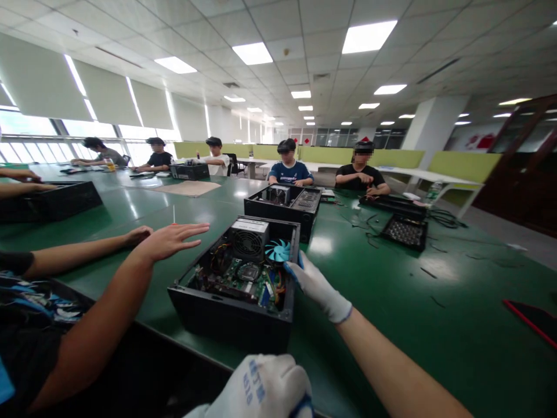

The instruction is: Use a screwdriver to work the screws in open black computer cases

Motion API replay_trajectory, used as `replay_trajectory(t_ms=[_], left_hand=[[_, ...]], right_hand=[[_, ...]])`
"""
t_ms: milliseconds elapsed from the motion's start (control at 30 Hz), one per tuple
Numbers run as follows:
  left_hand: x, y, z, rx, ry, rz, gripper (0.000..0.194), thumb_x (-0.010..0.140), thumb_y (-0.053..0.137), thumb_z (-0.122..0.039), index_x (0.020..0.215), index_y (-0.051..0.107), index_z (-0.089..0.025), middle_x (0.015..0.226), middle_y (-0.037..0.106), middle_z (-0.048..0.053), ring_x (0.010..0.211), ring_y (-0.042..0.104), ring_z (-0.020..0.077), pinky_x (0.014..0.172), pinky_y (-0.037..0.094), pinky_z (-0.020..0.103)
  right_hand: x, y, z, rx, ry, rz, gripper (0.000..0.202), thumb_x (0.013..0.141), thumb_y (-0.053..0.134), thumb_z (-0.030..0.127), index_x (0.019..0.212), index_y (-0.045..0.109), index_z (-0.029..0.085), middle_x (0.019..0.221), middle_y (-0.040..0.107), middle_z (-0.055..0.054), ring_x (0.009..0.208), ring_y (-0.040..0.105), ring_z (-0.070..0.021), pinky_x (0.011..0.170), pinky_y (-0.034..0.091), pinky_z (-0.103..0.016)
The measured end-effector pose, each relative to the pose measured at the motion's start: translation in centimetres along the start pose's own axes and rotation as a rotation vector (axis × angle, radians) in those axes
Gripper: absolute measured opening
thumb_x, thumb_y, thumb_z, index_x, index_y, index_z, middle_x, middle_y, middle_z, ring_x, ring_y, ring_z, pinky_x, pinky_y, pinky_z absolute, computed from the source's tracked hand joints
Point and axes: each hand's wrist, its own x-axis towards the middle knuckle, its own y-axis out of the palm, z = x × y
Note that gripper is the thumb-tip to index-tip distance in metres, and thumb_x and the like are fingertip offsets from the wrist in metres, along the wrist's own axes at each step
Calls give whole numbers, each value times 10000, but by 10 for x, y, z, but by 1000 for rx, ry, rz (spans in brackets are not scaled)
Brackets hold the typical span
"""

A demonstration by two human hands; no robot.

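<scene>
Nearest my view, the left hand (267, 386) sits low at the bench edge in a white glove, knuckles up and fingers bent under. The palm is hidden, so I cannot tell whether it closes on anything. It lies just in front of the open computer case (230, 322), apart from it as far as I can see.

My right arm comes in from the lower right corner, forearm slanting up and inward, wrist nearly straight. The gloved right hand (319, 290) is open, fingers long, tips at the case's right rim. I read that as a light steadying touch; how hard it presses does not show.

The case lies flat on the green bench (369, 313), near its edge, open side up, which I judge puts its insides within easy reach. Inside I see a circuit board (262, 284), a power box (249, 239) at the far end and a blue fan (277, 252) just beside my right fingertips.

To the left, a neighbour's bare hand (169, 241) hovers flat, palm down, near the case wall; the other (138, 235) rests further back.

Just beyond stands a second case (307, 220), also open upward. Farther right lie a perforated tray (404, 231) and coiled cables (448, 219), set aside, I suppose, to leave elbow room. Seated people (290, 171) work along the far side.
</scene>
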Motion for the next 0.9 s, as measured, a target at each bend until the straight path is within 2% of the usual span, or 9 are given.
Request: replay_trajectory(t_ms=[100,167,233,300,400,500,600,700,900], left_hand=[[-17,28,13,-1,-46,0,239,1029,588,-437,1205,690,-313,1303,662,80,1100,661,224,892,611,380],[-19,42,23,-15,-23,29,265,1023,614,-423,1230,677,-271,1327,651,97,1100,658,217,929,602,395],[-14,54,35,-39,-11,46,227,1050,542,-364,1176,681,-237,1176,702,86,1002,689,209,882,609,374],[-7,64,49,-76,-41,41,235,1052,457,-294,1065,673,-204,961,715,64,857,706,206,799,607,359],[0,75,66,-126,-144,-18,228,1040,430,-280,983,640,-213,847,692,41,773,701,208,731,583,351],[-2,82,71,-138,-181,-70,202,1046,438,-292,1013,627,-227,884,698,37,793,704,204,740,571,344],[-6,87,70,-97,-148,-91,169,1035,452,-281,1034,613,-232,889,700,41,791,704,206,737,569,347],[-9,91,68,-56,-109,-122,147,1024,463,-265,1077,594,-226,895,699,52,786,704,209,745,573,359],[-7,94,66,-20,-117,-160,112,1012,468,-246,1063,567,-231,876,687,50,763,705,216,710,574,363]], right_hand=[[46,39,9,3,25,64,667,1015,461,572,1570,419,206,1451,644,-108,1309,608,-279,1153,445,-459],[69,59,15,-22,3,102,698,1038,403,586,1598,379,170,1463,636,-110,1320,608,-254,1157,443,-419],[84,70,19,-85,-37,152,708,1056,329,614,1594,404,159,1492,617,-98,1359,583,-229,1172,429,-378],[93,67,21,-196,-71,192,751,1039,333,668,1580,444,158,1560,556,-100,1429,520,-228,1205,387,-358],[108,39,17,-422,-76,188,915,954,515,712,1622,365,105,1688,358,-165,1559,323,-287,1278,247,-385],[133,-5,4,-659,-3,135,962,930,626,589,1630,296,17,1711,244,-249,1599,174,-364,1299,138,-441],[161,-48,-16,-850,107,85,879,950,596,537,1592,337,-5,1683,275,-293,1574,223,-409,1269,201,-493],[183,-77,-36,-984,177,42,820,955,568,527,1565,374,15,1661,317,-294,1546,266,-420,1222,270,-539],[206,-87,-61,-1123,200,27,752,957,578,526,1546,419,88,1593,440,-235,1466,402,-352,1157,354,-483]])
